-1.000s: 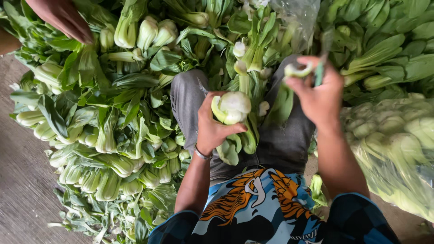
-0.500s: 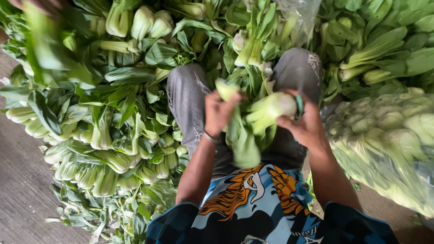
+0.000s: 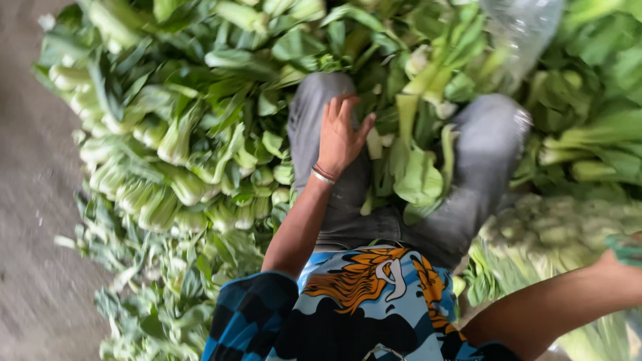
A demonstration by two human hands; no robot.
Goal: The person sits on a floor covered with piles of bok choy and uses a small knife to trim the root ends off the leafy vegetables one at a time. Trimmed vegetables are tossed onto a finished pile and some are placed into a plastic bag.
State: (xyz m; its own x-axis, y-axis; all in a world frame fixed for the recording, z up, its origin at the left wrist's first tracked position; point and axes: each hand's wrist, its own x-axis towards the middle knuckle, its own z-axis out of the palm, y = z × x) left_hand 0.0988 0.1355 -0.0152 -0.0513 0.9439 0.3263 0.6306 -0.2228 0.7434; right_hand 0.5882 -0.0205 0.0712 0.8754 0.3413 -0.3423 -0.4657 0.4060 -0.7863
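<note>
Left hand (image 3: 341, 134) spread above leafy bok choy (image 3: 418, 177).

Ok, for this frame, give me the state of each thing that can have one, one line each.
left hand: open, fingers spread, empty, above the left knee.
right hand: at the frame edge, mostly cut off; grip cannot be told.
loose greens: lying in the lap between the knees.
piled greens: heaped on the ground, stems pale, leaves whole.
clear plastic bag: crumpled among the greens.

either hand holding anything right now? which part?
Left hand is open, fingers spread above the lap, holding nothing. Right hand runs off the frame edge; any hold cannot be told.
</note>
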